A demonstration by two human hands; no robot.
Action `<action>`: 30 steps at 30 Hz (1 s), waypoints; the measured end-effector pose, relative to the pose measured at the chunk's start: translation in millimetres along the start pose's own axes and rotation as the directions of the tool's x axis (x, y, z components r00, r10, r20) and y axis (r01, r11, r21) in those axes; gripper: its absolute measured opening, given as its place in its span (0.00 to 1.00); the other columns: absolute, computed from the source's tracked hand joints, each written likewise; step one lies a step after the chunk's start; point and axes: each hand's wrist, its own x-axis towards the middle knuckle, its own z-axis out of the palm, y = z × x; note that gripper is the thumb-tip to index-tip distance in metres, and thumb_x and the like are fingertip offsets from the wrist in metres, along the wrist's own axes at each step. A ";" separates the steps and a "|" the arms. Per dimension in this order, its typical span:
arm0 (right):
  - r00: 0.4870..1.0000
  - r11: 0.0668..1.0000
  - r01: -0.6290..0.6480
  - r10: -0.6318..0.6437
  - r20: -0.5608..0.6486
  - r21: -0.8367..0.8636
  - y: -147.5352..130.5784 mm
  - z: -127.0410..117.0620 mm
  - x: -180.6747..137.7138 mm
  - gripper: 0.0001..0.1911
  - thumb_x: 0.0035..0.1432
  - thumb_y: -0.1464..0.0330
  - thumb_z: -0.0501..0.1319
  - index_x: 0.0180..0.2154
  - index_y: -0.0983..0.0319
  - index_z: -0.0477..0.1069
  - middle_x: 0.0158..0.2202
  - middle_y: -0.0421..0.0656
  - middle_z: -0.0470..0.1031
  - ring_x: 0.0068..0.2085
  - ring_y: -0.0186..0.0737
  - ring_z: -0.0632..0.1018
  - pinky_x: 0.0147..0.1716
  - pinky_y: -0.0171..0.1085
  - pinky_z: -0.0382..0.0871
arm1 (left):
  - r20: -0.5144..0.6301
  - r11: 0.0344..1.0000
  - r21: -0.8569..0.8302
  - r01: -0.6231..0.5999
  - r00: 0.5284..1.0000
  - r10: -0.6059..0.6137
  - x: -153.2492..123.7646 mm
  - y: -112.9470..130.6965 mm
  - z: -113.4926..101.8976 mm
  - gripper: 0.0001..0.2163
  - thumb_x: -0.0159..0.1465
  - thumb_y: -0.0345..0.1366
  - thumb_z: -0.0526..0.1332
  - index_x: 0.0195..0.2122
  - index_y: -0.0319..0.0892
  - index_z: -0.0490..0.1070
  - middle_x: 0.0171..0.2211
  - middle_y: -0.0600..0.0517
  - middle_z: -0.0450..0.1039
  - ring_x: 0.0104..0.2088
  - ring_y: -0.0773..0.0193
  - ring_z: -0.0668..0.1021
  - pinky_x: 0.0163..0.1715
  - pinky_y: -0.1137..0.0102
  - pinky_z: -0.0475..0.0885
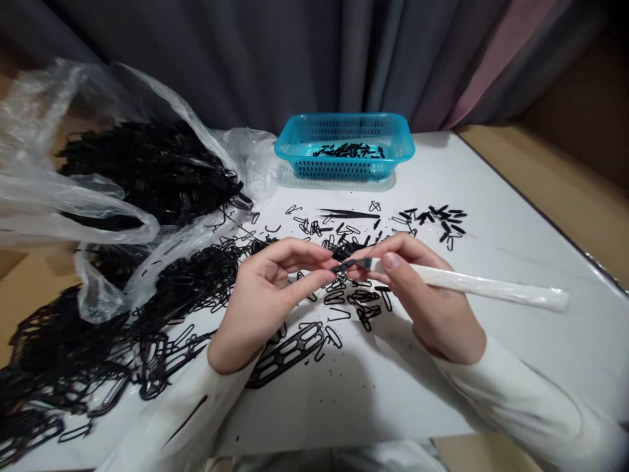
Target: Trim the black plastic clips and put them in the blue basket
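Between the thumb and fingers of my left hand [268, 288] is pinched a small black plastic piece [343, 266]. My right hand [432, 298] grips a tool with a long white wrapped handle [491, 286], held like a pen, its dark tip meeting the black piece. What kind of tool it is, I cannot make out. Below both hands lie many loose black loops and strips [363, 305]. A black frame with oval slots [289, 353] rests partly under my left wrist.
A blue plastic basket [344, 169] holding small black pieces stands at the back. Black tweezers [348, 214] lie before it. On the left, a clear plastic bag [113, 223] spills a heap of black parts [196, 278]. Short black pieces [445, 219] are grouped at right.
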 end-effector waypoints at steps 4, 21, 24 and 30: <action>1.000 1.000 -0.009 0.009 -0.006 0.000 -0.6 0.2 -0.6 0.08 0.64 0.63 0.59 0.39 0.60 0.72 0.41 0.44 0.79 0.41 0.39 0.81 0.44 0.42 0.75 | 0.002 1.000 -0.019 0.009 1.000 -0.009 -0.3 -0.4 -0.5 0.06 0.56 0.29 0.70 0.34 0.46 0.78 0.32 0.58 0.80 0.33 0.74 0.80 0.35 0.84 0.74; 1.000 0.998 0.025 -0.026 -0.011 -0.065 -0.5 -2.4 2.0 0.08 0.64 0.66 0.57 0.36 0.59 0.73 0.38 0.42 0.77 0.39 0.39 0.77 0.43 0.43 0.70 | -0.005 0.995 -0.090 0.050 0.999 -0.050 0.7 -4.9 0.4 0.02 0.60 0.31 0.67 0.32 0.46 0.77 0.28 0.60 0.79 0.30 0.74 0.81 0.33 0.84 0.74; 1.000 0.998 0.016 -0.016 -0.010 -0.056 -0.5 -4.5 3.7 0.09 0.63 0.70 0.53 0.35 0.59 0.72 0.38 0.42 0.77 0.43 0.41 0.76 0.46 0.45 0.67 | 0.008 0.994 -0.090 0.064 0.998 -0.064 0.8 -5.6 0.3 0.02 0.60 0.32 0.67 0.33 0.46 0.77 0.29 0.60 0.79 0.31 0.75 0.81 0.33 0.84 0.73; 0.999 0.989 -0.027 0.021 -0.049 -0.143 0.2 -5.8 2.6 0.10 0.61 0.73 0.51 0.35 0.60 0.70 0.31 0.40 0.74 0.35 0.36 0.73 0.37 0.38 0.66 | -0.002 0.994 -0.050 0.102 0.995 -0.102 1.9 -6.7 2.6 0.01 0.60 0.33 0.67 0.33 0.44 0.76 0.29 0.59 0.78 0.31 0.73 0.80 0.34 0.82 0.73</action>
